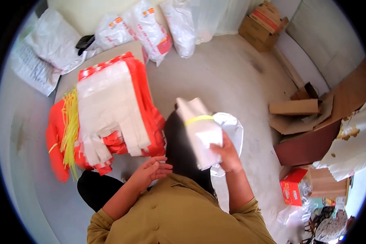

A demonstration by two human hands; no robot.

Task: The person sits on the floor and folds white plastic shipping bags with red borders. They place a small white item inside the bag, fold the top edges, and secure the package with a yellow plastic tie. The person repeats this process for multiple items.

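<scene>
My right hand (227,155) grips a folded bundle of whitish plastic bags (203,136), bound round its upper part with a yellow tie (198,119). The bundle is tilted over my right leg and slightly blurred. Held near my lap, my left hand (153,171) has its fingers stretched out, with nothing in it. Ahead of that hand lies a stack of red and whitish handled plastic bags (107,97), the whitish ones on top. Yellow ties (70,130) lie along the stack's left side, beside a rolled red bundle (56,140) with a yellowish band.
Full white sacks (148,28) lean along the far wall. A white plastic bag (230,126) is beside my right leg. Cardboard boxes (261,32) stand far right, with opened cardboard (295,106) nearer. A red box (290,189) sits at the lower right.
</scene>
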